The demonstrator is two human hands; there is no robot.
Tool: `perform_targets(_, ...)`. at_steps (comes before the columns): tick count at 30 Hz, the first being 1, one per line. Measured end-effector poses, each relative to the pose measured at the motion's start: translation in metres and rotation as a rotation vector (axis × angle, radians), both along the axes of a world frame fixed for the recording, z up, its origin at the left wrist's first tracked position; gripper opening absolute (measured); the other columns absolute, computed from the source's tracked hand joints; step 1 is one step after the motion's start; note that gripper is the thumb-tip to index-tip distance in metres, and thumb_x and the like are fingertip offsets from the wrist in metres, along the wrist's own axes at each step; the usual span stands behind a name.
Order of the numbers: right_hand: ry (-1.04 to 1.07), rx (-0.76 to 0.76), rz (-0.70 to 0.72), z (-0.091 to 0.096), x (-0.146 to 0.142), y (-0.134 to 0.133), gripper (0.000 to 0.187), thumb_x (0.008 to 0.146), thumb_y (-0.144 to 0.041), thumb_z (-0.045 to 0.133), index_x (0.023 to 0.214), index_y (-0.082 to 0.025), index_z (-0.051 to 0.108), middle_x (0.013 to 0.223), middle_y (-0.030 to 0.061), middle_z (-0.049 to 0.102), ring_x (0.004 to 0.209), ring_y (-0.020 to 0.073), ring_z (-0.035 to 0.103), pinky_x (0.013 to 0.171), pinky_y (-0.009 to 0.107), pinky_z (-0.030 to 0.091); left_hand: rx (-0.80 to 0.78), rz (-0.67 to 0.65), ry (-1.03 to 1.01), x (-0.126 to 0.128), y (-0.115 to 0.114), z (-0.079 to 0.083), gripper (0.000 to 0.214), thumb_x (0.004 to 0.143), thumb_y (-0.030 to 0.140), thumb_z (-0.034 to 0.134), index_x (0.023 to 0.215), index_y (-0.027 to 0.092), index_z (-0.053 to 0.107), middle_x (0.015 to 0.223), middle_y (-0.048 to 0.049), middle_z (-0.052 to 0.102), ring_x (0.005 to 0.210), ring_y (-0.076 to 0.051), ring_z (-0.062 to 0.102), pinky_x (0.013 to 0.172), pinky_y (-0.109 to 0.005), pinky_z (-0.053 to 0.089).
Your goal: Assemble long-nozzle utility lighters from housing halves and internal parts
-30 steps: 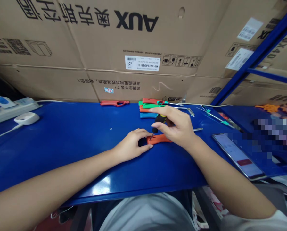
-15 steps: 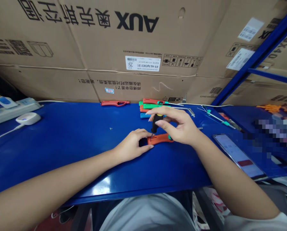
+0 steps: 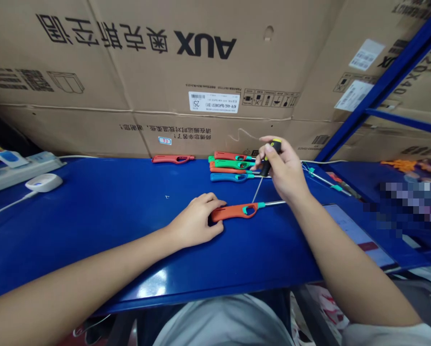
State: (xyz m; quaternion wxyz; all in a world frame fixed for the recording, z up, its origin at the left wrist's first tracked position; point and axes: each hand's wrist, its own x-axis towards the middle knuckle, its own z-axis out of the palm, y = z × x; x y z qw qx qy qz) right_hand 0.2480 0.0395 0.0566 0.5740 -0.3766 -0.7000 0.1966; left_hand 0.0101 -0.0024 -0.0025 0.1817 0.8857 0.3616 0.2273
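Observation:
An orange long-necked lighter [image 3: 232, 212] with a teal trigger and a metal tube lies on the blue table. My left hand [image 3: 197, 218] grips its rear end between thumb and fingers. My right hand [image 3: 285, 166] is closed round the black and yellow handle of a screwdriver [image 3: 264, 168], whose thin shaft slants down toward the lighter's trigger guard. Whether the tip touches the lighter I cannot tell. Behind them lie several more lighters: a red one [image 3: 230, 156], a green one [image 3: 233, 164] and a blue one [image 3: 230, 178], side by side.
A large cardboard sheet [image 3: 158, 86] stands along the table's back. A red lighter body [image 3: 165, 158] lies before it. At left are a power strip [image 3: 38, 166] and a white charger [image 3: 44, 182]; at right, a phone [image 3: 356, 230], partly behind my forearm, and a loose metal tube [image 3: 327, 180].
My right hand has lifted the screwdriver from the lighter's rear end and moved it right, uncovering the lighter's trigger. My left hand and the lighter have shifted slightly left.

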Motion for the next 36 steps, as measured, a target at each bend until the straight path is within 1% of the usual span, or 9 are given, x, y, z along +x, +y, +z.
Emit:
perform_targets(3, -0.464, 0.038, -0.184, -0.011, 0.022, 0.017, 0.015, 0.091, -0.025, 0.057, 0.103, -0.022, 0.065, 0.098, 0.0061, 0.058, 0.085, 0.0204, 0.059, 0.079, 0.036, 0.051, 0.036, 0.034, 0.067, -0.003, 0.001, 0.002, 0.041, 0.082, 0.028, 0.066, 0.122, 0.017, 0.065, 0.108, -0.0096, 0.063, 0.099, -0.028, 0.060, 0.093, -0.045, 0.051)
perform_targets(5, -0.716, -0.050, -0.299, -0.023, 0.028, 0.024, 0.018, 0.089, -0.025, 0.059, 0.103, -0.021, 0.068, 0.103, 0.0090, 0.059, 0.085, 0.0222, 0.060, 0.075, 0.035, 0.050, 0.037, 0.042, 0.068, -0.005, 0.004, 0.001, 0.039, 0.086, 0.035, 0.065, 0.121, 0.019, 0.065, 0.109, -0.0096, 0.063, 0.099, -0.028, 0.060, 0.092, -0.045, 0.050)
perform_targets(8, -0.877, -0.189, -0.298, -0.041, 0.025, 0.032, 0.022, 0.092, -0.038, 0.059, 0.105, -0.023, 0.070, 0.111, 0.0091, 0.059, 0.089, 0.0232, 0.061, 0.071, 0.032, 0.048, 0.030, 0.042, 0.049, -0.008, 0.010, -0.001, 0.035, 0.089, 0.038, 0.063, 0.118, 0.019, 0.066, 0.110, -0.0095, 0.064, 0.100, -0.027, 0.061, 0.092, -0.044, 0.050)
perform_targets(11, -0.874, -0.265, -0.191, -0.050, 0.021, 0.039, 0.021, 0.092, -0.042, 0.062, 0.094, -0.023, 0.071, 0.110, 0.0075, 0.059, 0.089, 0.0208, 0.062, 0.076, 0.031, 0.048, 0.009, 0.039, 0.016, -0.010, 0.014, -0.002, 0.032, 0.088, 0.038, 0.065, 0.114, 0.020, 0.068, 0.107, -0.0090, 0.066, 0.099, -0.027, 0.062, 0.091, -0.043, 0.051)
perform_targets(15, -0.812, -0.326, 0.009, -0.043, 0.023, 0.037, 0.017, 0.084, -0.035, 0.073, 0.080, -0.019, 0.066, 0.098, 0.0053, 0.061, 0.090, 0.0199, 0.061, 0.082, 0.032, 0.048, -0.006, 0.067, -0.068, -0.011, 0.017, -0.003, 0.038, 0.084, 0.043, 0.070, 0.114, 0.020, 0.068, 0.107, -0.0086, 0.066, 0.101, -0.027, 0.062, 0.092, -0.043, 0.051)
perform_targets(21, -0.758, -0.384, 0.210, -0.025, 0.019, 0.017, 0.038, 0.076, -0.034, 0.079, 0.106, -0.022, 0.060, 0.108, 0.0029, 0.066, 0.097, 0.0198, 0.062, 0.084, 0.032, 0.048, 0.067, 0.251, -0.166, -0.013, 0.027, -0.009, 0.050, 0.086, 0.040, 0.069, 0.129, 0.016, 0.060, 0.127, -0.0125, 0.062, 0.119, -0.030, 0.055, 0.105, -0.049, 0.044)
perform_targets(27, -0.928, -0.305, 0.136, -0.020, 0.011, 0.007, 0.032, 0.075, -0.035, 0.082, 0.100, -0.022, 0.067, 0.106, 0.0046, 0.069, 0.095, 0.0229, 0.062, 0.079, 0.033, 0.048, -0.108, 0.229, -0.259, -0.012, 0.030, -0.011, 0.040, 0.088, 0.039, 0.064, 0.122, 0.017, 0.065, 0.098, -0.0052, 0.072, 0.085, -0.021, 0.066, 0.083, -0.038, 0.054)
perform_targets(30, -0.870, -0.267, 0.156, -0.024, 0.013, 0.013, 0.027, 0.081, -0.041, 0.076, 0.098, -0.022, 0.069, 0.103, 0.0044, 0.071, 0.094, 0.0219, 0.064, 0.081, 0.033, 0.049, -0.092, 0.215, -0.270, -0.012, 0.030, -0.011, 0.038, 0.089, 0.038, 0.063, 0.120, 0.017, 0.066, 0.100, -0.0058, 0.072, 0.086, -0.021, 0.066, 0.082, -0.036, 0.054)
perform_targets(36, -0.853, -0.255, -0.261, -0.046, 0.021, 0.040, 0.023, 0.095, -0.037, 0.060, 0.108, -0.023, 0.072, 0.118, 0.0095, 0.069, 0.103, 0.0265, 0.066, 0.079, 0.035, 0.049, -0.026, 0.178, -0.203, -0.012, 0.032, -0.011, 0.031, 0.089, 0.036, 0.062, 0.113, 0.018, 0.070, 0.107, -0.0089, 0.070, 0.099, -0.024, 0.064, 0.093, -0.042, 0.051)
